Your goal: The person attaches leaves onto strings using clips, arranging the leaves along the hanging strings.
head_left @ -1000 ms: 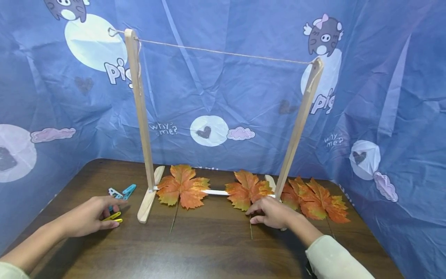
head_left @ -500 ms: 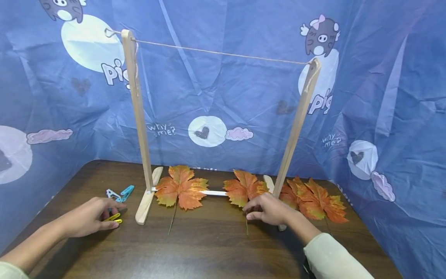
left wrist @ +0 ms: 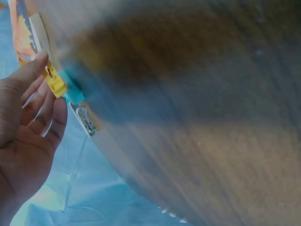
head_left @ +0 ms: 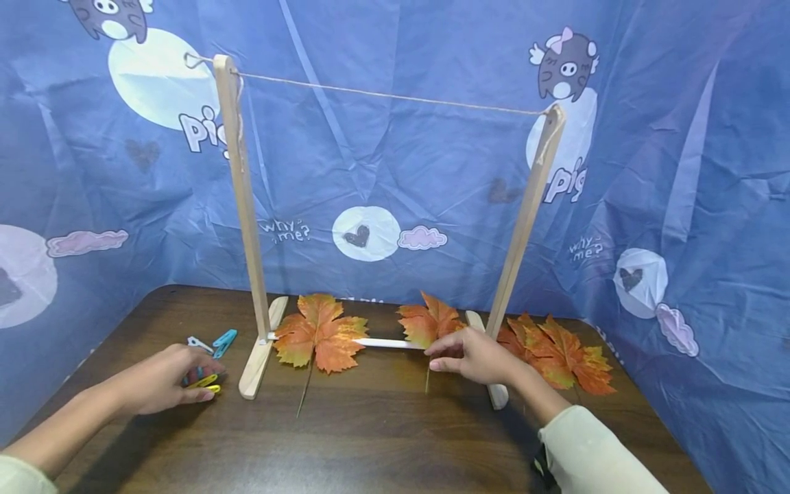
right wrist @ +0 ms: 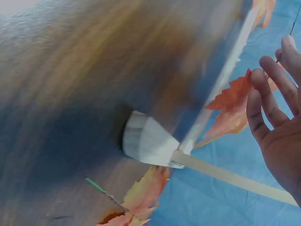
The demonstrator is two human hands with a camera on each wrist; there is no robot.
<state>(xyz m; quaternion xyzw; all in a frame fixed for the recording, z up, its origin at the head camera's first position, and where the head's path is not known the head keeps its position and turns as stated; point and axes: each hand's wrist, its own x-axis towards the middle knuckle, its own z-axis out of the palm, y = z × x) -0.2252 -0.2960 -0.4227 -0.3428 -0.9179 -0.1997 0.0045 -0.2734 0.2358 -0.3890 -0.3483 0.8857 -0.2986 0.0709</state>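
Note:
My left hand [head_left: 163,384] is at the left of the table, pinching a yellow clothespin [left wrist: 56,84] between thumb and fingers. Just beyond it lie a blue clothespin [head_left: 225,341] and a white one [head_left: 199,344]; another blue-green clothespin [left wrist: 74,89] shows behind the fingers. My right hand [head_left: 475,357] pinches the stem [head_left: 427,381] of an orange artificial maple leaf [head_left: 426,324], its blade tilted up in front of the white crossbar [head_left: 389,343]. A second leaf [head_left: 321,335] lies across the bar's left part, stem toward me.
A wooden stand has a left post [head_left: 243,199], a right post [head_left: 524,219] and a string [head_left: 389,94] strung between their tops. More maple leaves [head_left: 558,353] lie right of the stand. A blue printed cloth [head_left: 395,165] surrounds the table's back and sides.
My right hand has taken the middle leaf by its stem, raised it a little and shifted it slightly left. My left hand stays nearly in place, the yellow clothespin turned slightly.

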